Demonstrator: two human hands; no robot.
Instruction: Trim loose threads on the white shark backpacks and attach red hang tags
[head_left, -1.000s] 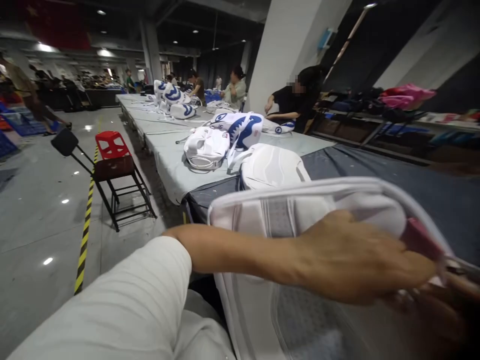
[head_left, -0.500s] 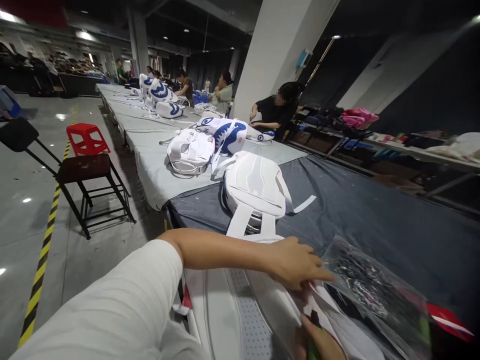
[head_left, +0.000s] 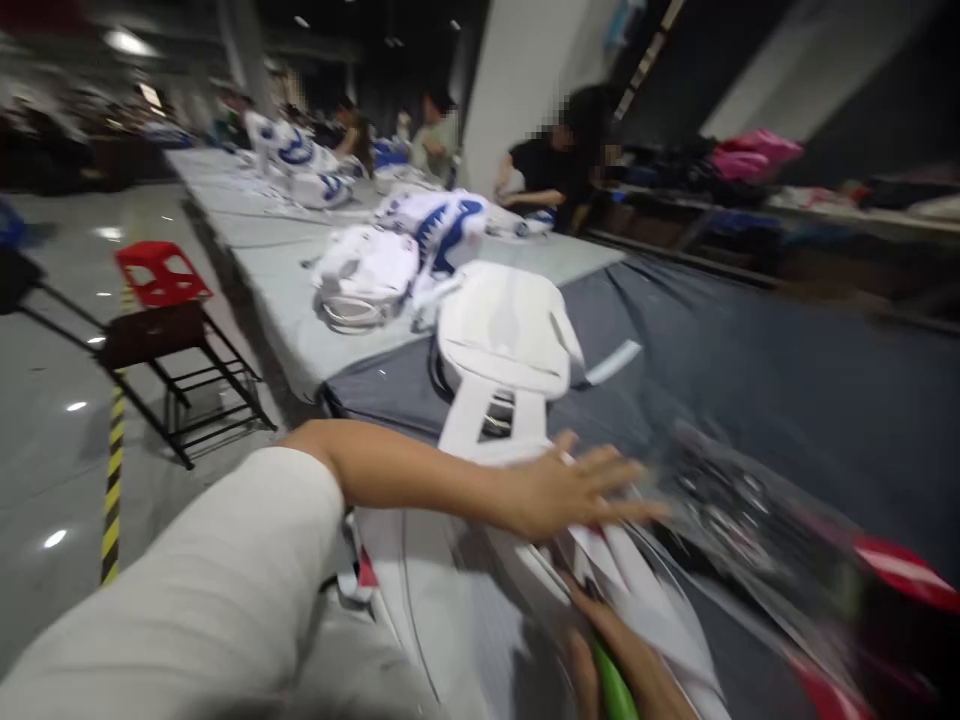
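Note:
A white backpack lies below me, its padded back panel facing up. My left hand reaches across its upper part with fingers stretched and spread. Close below it, my right hand is closed round a tool with a green handle. The tool's dark front end points toward the straps, and blur hides its exact kind. Beside both hands is a white strap with a bit of red. A second white backpack lies just beyond, straps toward me.
To the right is a clear plastic bag of small dark parts, near a red item. More white-and-blue bags lie along the table, where people work. A red stool and a dark chair stand left.
The view has shifted and blurred. My left hand's fingers have spread out from a tighter grouping near the strap. My right hand keeps the green-handled tool, whose handle shows more now.

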